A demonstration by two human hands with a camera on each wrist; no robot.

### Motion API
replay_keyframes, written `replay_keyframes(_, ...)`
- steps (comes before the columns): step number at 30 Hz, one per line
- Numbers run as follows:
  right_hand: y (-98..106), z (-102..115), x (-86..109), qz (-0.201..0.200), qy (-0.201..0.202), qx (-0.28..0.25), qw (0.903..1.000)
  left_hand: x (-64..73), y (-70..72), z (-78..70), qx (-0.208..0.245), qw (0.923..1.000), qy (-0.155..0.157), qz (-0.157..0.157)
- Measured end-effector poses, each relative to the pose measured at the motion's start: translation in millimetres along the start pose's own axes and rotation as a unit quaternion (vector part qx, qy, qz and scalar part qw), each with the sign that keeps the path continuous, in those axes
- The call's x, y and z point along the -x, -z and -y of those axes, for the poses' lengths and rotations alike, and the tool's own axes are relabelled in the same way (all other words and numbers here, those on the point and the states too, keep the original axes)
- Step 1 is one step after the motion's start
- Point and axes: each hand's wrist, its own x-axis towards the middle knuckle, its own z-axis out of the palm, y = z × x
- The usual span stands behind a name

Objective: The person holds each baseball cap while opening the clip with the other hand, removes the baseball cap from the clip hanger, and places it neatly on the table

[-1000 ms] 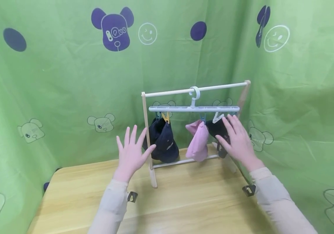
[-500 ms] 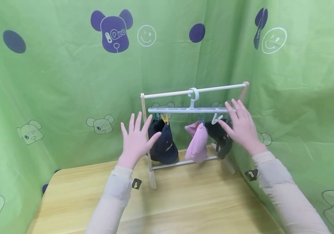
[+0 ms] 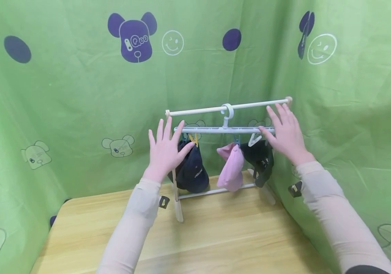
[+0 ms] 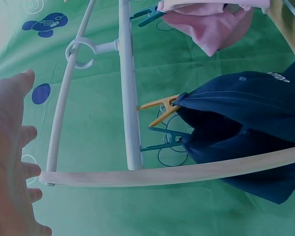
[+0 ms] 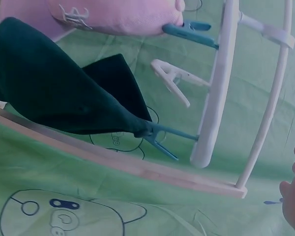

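My left hand (image 3: 168, 156) is in front of the left post of a small rack, fingers spread and holding nothing. At the rack's right end my right hand (image 3: 288, 135) is raised, also with extended fingers and nothing held. Between them a pale clip hanger (image 3: 212, 130) hangs by its hook from the white top bar (image 3: 257, 104). A navy cap (image 3: 195, 175) hangs from a yellow clip (image 4: 162, 109) and a teal clip (image 4: 167, 139). A pink cap (image 3: 231, 167) and a black cap (image 3: 262, 161) hang farther right from blue clips. One white clip (image 5: 174, 81) grips nothing.
The rack stands on a wooden table (image 3: 222, 232) near its back edge, with a lower white bar (image 3: 212, 191) between its legs. A green printed curtain (image 3: 78, 95) closes off the back and sides. Small black devices sit at both wrists.
Both hands have risen towards the rack's top bar, fingers still spread. The left one has also shifted right. The caps and hanger stay where they were on the rack.
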Motion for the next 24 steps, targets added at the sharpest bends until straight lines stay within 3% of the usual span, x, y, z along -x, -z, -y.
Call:
replay_keyframes(10,-1.4,-11.7,-28.2,0.028,-0.037,0.004,0.9989,-27.2,-3.7,-0.3,-0.006,0.9999,0.009,-0.008)
replay_keyframes(24,-10.8,-24.4,-59.7,0.073,-0.055,0.032,0.9953,-55.8,-4.2,-5.8,-0.034,0.9989,0.024,0.020)
